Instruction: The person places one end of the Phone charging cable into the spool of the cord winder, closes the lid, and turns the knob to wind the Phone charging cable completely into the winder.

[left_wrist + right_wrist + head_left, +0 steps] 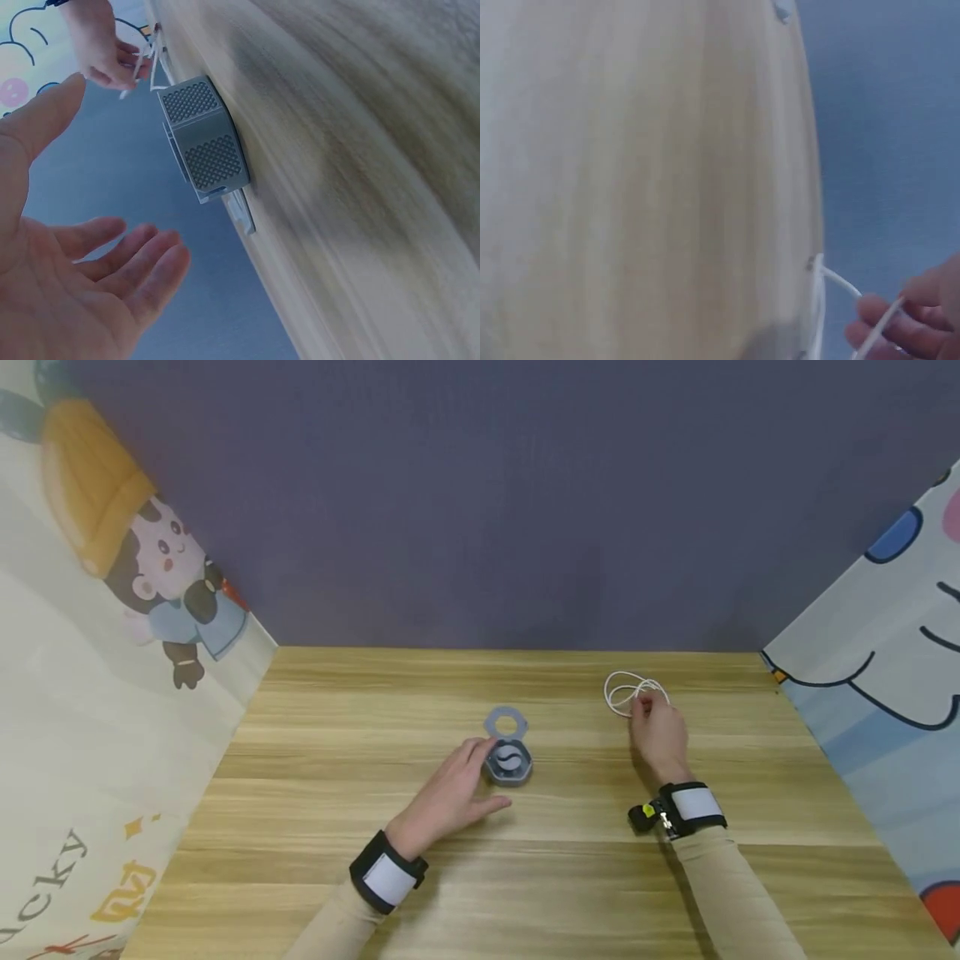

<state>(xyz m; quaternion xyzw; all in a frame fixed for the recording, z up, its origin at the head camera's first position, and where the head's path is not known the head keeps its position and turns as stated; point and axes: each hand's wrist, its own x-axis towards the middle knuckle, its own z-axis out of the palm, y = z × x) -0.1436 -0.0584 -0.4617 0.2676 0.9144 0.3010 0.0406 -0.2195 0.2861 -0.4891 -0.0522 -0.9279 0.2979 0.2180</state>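
A small grey hexagonal box (511, 779) stands on the wooden table, its hinged lid (491, 724) swung back, with a round opening in its middle. Pale curved shapes show inside. My left hand (446, 793) is at the box's left side, thumb spread away and fingertips near the rim; the left wrist view has its fingers loosely extended, with nothing in them, beside the box's dotted side walls (214, 161). Farther right, my right hand (662, 735) pinches a thin white cord (606, 695) that lies in loose loops. Part of this cord (881, 324) rises between thumb and fingers.
The wooden table (315, 777) ends at a dark blue-grey wall (480, 510) behind. Panels with cartoon prints stand along its left and right sides. Bare tabletop separates the box from the cord.
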